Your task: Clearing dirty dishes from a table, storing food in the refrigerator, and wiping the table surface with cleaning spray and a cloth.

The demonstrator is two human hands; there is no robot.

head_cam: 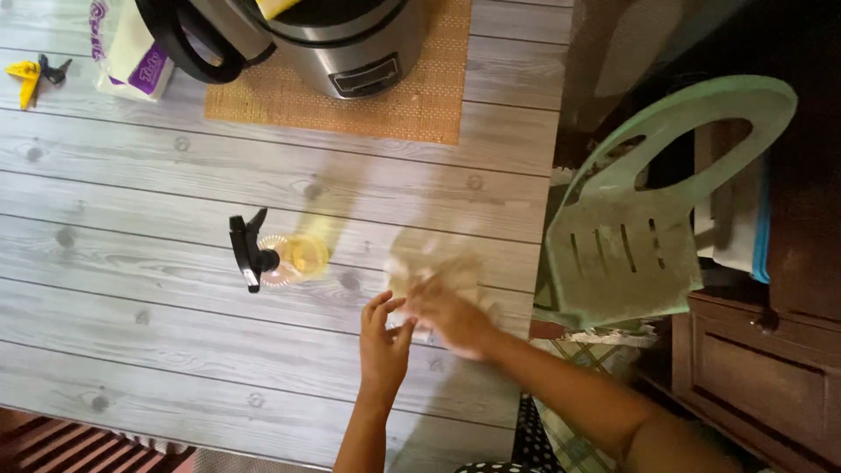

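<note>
Plainly, left to right:

Spray bottle [279,257]: stands upright on the grey wood-grain table [175,350], well to the left of both hands; seen from above, its black trigger head's long axis runs toward and away from the person.

Left hand [383,343]: fingers loosely open and pointing away from the person, fingertips touching the near left edge of the cloth [435,270]; whether it pinches the cloth cannot be told.

Cloth: pale, crumpled and blurred, lying on the table just beyond both hands; too smeared to give a clear long axis.

Right hand [457,317]: just beside the left hand, palm down, fingers curled onto the cloth and pressing or gripping its near edge; blurred.

Beyond the hands: a steel cooker [350,44] on a woven mat [420,105].

Right of the right hand: a pale green plastic chair [631,245] at the table edge.
</note>
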